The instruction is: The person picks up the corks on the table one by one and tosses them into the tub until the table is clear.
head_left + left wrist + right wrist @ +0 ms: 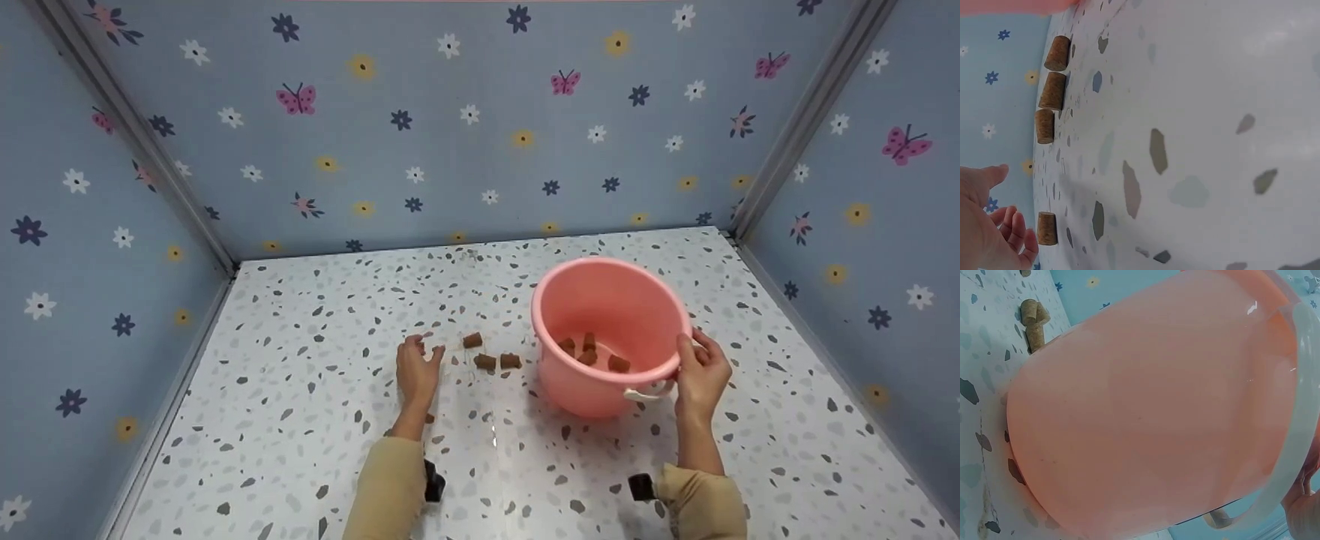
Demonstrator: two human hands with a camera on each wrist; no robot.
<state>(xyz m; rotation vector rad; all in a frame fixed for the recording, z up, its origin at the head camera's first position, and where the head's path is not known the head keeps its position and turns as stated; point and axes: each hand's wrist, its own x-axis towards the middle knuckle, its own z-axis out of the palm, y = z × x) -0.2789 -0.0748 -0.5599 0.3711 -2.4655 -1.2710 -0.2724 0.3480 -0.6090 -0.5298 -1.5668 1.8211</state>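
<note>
A pink bucket [607, 390] stands on the speckled table, its white handle [649, 393] hanging at the near side. Several brown corks [588, 358] lie inside it. My right hand [701, 371] grips the bucket's rim at the right, thumb inside. To the left of the bucket, three corks [485, 362] lie on the tabletop. My left hand [417, 371] is just left of these, fingers loosely bent and apart from the thumb, with nothing held. In the left wrist view another cork [1047, 228] appears beside its fingertips; whether they touch cannot be told.
A small brown piece [430, 418] shows beside the left wrist, partly covered. Blue flowered panels [480, 150] enclose the white speckled table [285, 360] at the back and both sides. The bucket's wall fills most of the right wrist view.
</note>
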